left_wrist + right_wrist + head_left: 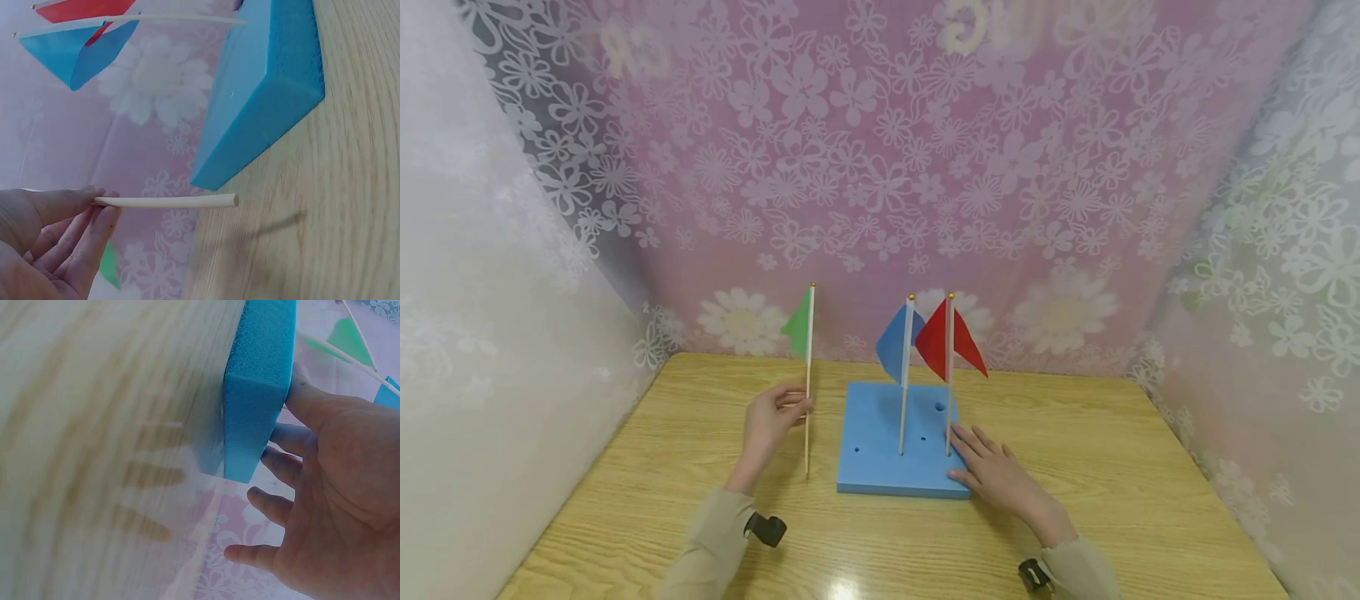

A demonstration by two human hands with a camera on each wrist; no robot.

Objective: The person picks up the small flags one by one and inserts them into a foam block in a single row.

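Observation:
In the head view my left hand [772, 419] pinches the wooden stick of a green flag [798, 327] between thumb and fingers. The stick stands nearly upright, left of a blue foam block [872, 421]. Its bare lower end shows past the fingertips in the left wrist view, apart from the block. A blue flag [892, 346] and a red flag [933, 342] stand upright in the block. My right hand [1000, 479] rests against the block's right edge, fingers spread and fairly straight, close to the red flag's stick.
Small holes [922, 438] and one wider hole [939, 407] show in the block's top. The wooden table [1067, 417] meets a flowered pink curtain [880, 167] at the back. Pale flowered cloth hangs on both sides.

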